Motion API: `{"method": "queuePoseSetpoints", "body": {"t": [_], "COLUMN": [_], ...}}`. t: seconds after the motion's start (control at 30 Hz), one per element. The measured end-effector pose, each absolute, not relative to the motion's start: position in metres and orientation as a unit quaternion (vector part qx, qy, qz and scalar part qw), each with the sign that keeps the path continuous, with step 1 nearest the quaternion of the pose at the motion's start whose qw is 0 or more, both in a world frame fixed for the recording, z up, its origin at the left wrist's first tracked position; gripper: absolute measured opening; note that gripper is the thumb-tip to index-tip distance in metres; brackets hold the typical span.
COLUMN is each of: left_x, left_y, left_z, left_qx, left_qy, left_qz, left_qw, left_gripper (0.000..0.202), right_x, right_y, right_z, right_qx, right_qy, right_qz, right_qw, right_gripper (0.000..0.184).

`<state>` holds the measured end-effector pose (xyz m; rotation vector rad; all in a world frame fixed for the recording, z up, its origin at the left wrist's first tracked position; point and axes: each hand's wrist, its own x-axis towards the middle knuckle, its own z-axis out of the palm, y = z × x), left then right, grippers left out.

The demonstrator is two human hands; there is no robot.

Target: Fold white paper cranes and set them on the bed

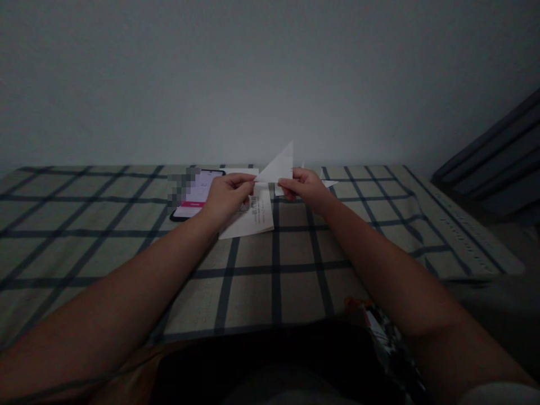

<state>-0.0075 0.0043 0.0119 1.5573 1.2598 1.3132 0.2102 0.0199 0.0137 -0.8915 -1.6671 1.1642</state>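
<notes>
Between my hands, above the table, a white piece of paper (279,165) with a triangular outline stands with its point up. My left hand (230,194) pinches its left corner between thumb and fingers. On the other side, my right hand (302,184) grips the lower right edge, thumb in front. Below and behind my left hand lies a printed sheet (253,219), partly covered by the hand. More white paper (330,183) shows just behind my right hand, mostly hidden by it.
A phone (189,205) with a lit screen lies left of my left hand. The checkered tablecloth (253,298) covers the table up to a plain wall (270,73). A dark striped curtain (498,157) hangs at the right. Something orange and white (371,318) sits below the table's front edge.
</notes>
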Motion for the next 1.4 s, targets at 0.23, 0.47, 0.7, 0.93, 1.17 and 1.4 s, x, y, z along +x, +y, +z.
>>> {"method": "queuePoseSetpoints", "body": {"t": [0.23, 0.47, 0.7, 0.93, 1.17, 1.4], "left_x": [-0.005, 0.001, -0.001, 0.000, 0.000, 0.000], "left_y": [0.008, 0.003, 0.004, 0.002, 0.000, 0.004], "left_z": [0.011, 0.011, 0.006, 0.008, 0.008, 0.011], "left_qx": [0.538, 0.538, 0.532, 0.545, 0.543, 0.498], "left_qy": [0.444, 0.388, 0.383, 0.411, 0.399, 0.360], "left_qz": [0.547, 0.453, 0.432, 0.445, 0.448, 0.476], "left_qw": [0.463, 0.595, 0.619, 0.579, 0.588, 0.629], "left_gripper": [0.019, 0.038, 0.028, 0.025, 0.024, 0.035], "right_x": [0.213, 0.209, 0.211, 0.208, 0.209, 0.212], "right_y": [0.020, 0.017, 0.020, 0.024, 0.025, 0.028], "right_z": [0.014, 0.014, 0.011, 0.012, 0.012, 0.010], "right_qx": [-0.344, -0.361, -0.364, -0.353, -0.346, -0.317], "right_qy": [-0.704, -0.752, -0.757, -0.691, -0.702, -0.749], "right_qz": [0.475, 0.438, 0.411, 0.433, 0.430, 0.391], "right_qw": [0.400, 0.336, 0.354, 0.459, 0.450, 0.431], "right_gripper": [0.033, 0.036, 0.032, 0.040, 0.034, 0.023]}}
